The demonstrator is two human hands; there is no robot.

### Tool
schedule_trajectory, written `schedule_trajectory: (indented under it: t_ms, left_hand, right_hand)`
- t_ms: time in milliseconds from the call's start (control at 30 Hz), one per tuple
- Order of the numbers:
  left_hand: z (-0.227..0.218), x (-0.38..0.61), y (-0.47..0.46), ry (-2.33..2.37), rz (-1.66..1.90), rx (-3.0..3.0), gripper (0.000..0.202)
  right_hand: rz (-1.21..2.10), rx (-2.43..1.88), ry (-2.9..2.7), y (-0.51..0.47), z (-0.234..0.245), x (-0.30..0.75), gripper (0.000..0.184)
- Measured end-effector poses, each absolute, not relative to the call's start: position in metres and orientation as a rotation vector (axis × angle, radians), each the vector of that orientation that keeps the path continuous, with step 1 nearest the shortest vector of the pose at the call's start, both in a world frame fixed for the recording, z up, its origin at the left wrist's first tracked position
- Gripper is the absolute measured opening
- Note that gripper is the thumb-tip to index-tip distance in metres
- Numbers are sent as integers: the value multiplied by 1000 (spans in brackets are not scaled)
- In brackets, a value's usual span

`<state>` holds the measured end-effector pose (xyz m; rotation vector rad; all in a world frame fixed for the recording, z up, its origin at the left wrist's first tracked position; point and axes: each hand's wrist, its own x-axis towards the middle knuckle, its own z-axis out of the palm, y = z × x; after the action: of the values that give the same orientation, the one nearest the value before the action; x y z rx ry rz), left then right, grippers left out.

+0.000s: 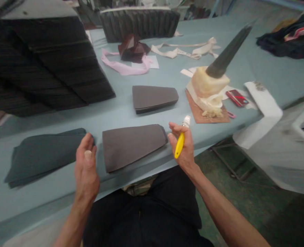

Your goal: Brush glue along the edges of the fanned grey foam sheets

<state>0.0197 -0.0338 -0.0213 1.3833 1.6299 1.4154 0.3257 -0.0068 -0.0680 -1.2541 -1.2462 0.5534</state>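
Observation:
My right hand (184, 145) is closed round a yellow-handled tool (180, 144) with a whitish tip, held just off the right end of a stack of grey tapered fabric pieces (132, 145) at the table's near edge. My left hand (86, 168) hovers edge-on to the left of that stack, fingers loosely curled, with something small and pale at the fingertips that I cannot make out. A dark grey fabric pile (46, 154) lies just left of my left hand. A second grey tapered stack (153, 97) lies farther back.
Large black pleated fabric stacks (43, 65) fill the left. A block of pale wax-like material with a dark cone (211, 82) stands on a brown board at the right, beside a red phone (238, 97). Pink and white ribbons lie behind. The table edge (218, 135) drops off on the right.

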Motion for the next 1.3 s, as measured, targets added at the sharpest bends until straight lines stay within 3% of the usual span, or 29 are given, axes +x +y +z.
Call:
schedule_trajectory:
  t_ms: [533,1000,1300]
  left_hand:
    - [-46,41,-51,1441,1464,1128,88]
    - [-43,52,-52,1368,1477,966,79]
    - [-36,53,-55,1493,1384,1270,71]
  right_hand:
    - [614,-1231,-1113,1,-60,289,36]
    - [570,-1364,-1213,9,-58,285,38]
    - [538,-1377,-1268,11,-59,284,35]
